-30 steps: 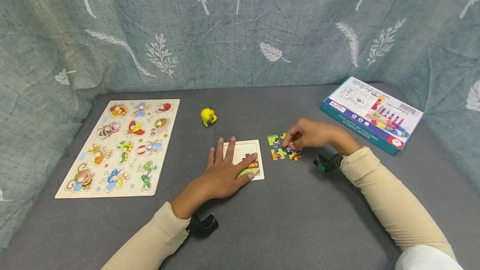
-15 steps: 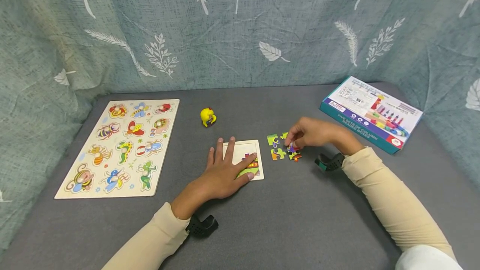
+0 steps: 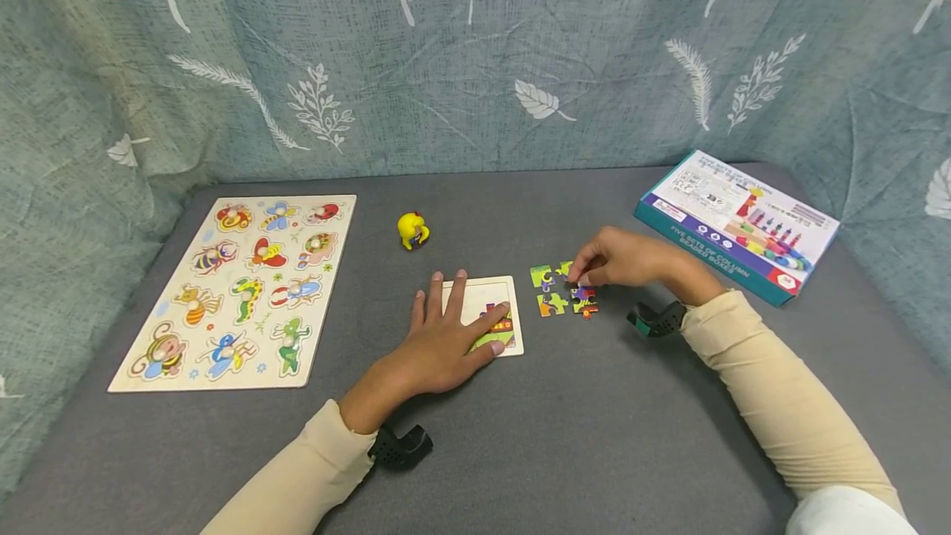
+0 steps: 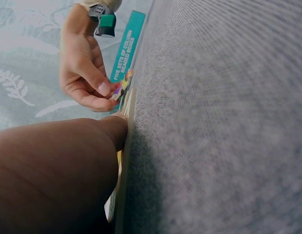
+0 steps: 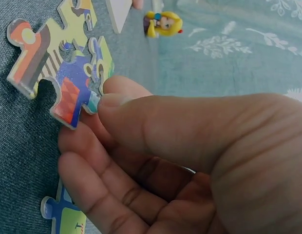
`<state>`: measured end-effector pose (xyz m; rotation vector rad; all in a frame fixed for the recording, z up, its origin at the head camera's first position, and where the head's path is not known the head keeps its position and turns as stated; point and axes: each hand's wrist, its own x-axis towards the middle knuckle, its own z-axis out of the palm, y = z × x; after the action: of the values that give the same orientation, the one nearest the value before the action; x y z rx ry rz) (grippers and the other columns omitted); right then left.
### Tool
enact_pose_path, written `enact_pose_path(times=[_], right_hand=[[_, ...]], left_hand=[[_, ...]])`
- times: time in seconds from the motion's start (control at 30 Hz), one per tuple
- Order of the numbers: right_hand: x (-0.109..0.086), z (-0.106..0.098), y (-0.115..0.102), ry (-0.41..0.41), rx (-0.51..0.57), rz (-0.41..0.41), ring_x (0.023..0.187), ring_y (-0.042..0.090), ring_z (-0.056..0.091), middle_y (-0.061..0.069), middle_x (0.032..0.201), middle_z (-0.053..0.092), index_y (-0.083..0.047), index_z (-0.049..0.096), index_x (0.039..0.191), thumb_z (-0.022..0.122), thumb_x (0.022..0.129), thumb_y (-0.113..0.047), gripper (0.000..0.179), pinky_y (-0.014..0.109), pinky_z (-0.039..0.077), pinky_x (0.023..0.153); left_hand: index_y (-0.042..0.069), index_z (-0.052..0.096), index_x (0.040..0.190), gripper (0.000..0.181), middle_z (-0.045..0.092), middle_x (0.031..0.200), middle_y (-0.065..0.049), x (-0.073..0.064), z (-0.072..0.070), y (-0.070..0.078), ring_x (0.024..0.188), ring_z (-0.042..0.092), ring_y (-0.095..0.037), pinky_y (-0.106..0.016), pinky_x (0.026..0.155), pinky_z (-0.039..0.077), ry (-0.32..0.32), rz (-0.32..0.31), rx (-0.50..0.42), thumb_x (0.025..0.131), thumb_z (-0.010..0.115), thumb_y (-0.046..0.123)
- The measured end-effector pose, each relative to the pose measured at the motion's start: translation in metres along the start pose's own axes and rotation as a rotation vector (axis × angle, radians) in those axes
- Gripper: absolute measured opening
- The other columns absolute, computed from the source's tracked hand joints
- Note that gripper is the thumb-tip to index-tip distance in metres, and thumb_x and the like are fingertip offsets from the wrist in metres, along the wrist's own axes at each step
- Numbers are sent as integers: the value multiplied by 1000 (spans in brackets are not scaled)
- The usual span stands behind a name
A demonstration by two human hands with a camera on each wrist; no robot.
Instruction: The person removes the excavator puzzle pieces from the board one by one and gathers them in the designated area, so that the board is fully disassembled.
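My left hand (image 3: 446,345) lies flat with fingers spread across a small wooden puzzle tray (image 3: 513,291). A red and green picture part shows in the tray by the thumb and index finger; the rest is partly covered. To the right, my right hand (image 3: 620,258) pinches a purple and red jigsaw piece (image 5: 73,90) between thumb and fingertips, its other fingers curled beneath. In the head view the held piece overlaps the right side of a loose cluster of jigsaw pieces (image 3: 551,305). A piece with an orange tab (image 5: 29,36) lies right beside it.
A large wooden insect puzzle board (image 3: 248,291) lies at the left. Behind the tray stands a small yellow-haired toy figure (image 3: 412,231). A boxed bead set (image 3: 735,225) rests at the back right, and a leaf-patterned curtain (image 3: 446,64) hangs behind the table.
My right hand has shifted slightly right and away from me, with the held piece now showing more of its purple and red face. My left hand stays in place on the tray.
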<state>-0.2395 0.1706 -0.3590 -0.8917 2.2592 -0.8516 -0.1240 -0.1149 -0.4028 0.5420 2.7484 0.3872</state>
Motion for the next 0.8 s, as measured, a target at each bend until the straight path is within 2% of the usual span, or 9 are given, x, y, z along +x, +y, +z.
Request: enact_pose_path(times=[0.3, 0.5, 0.7, 0.8], right_hand=[[-2, -3, 0, 20, 13, 0, 86, 15, 61, 11, 100, 71, 4, 72, 104, 60, 92, 4, 16, 30, 50, 73], [1, -3, -3, 63, 2, -14, 77, 14, 57, 9, 93, 70, 3, 71, 105, 62, 94, -3, 16, 29, 48, 66], [7, 1, -8, 110, 12, -13, 76, 15, 57, 9, 92, 69, 3, 70, 109, 57, 96, -5, 20, 30, 45, 62], [10, 3, -9, 121, 27, -5, 77, 17, 58, 9, 91, 69, 3, 70, 110, 55, 97, -5, 21, 30, 45, 61]], left_hand=[[40, 27, 153, 57, -11, 160, -19, 2, 0, 0, 141, -22, -42, -61, 109, -8, -16, -3, -21, 100, 38, 57], [40, 32, 151, 54, -10, 160, -19, 2, -3, 0, 142, -22, -38, -61, 108, -9, 5, 7, -67, 100, 43, 53], [38, 42, 148, 49, -5, 160, -20, 2, -4, 3, 143, -19, -38, -63, 107, -10, 43, 40, -120, 99, 50, 45], [38, 45, 146, 45, -4, 160, -20, 2, -4, 4, 144, -18, -37, -61, 108, -12, 46, 71, -141, 101, 49, 41]])
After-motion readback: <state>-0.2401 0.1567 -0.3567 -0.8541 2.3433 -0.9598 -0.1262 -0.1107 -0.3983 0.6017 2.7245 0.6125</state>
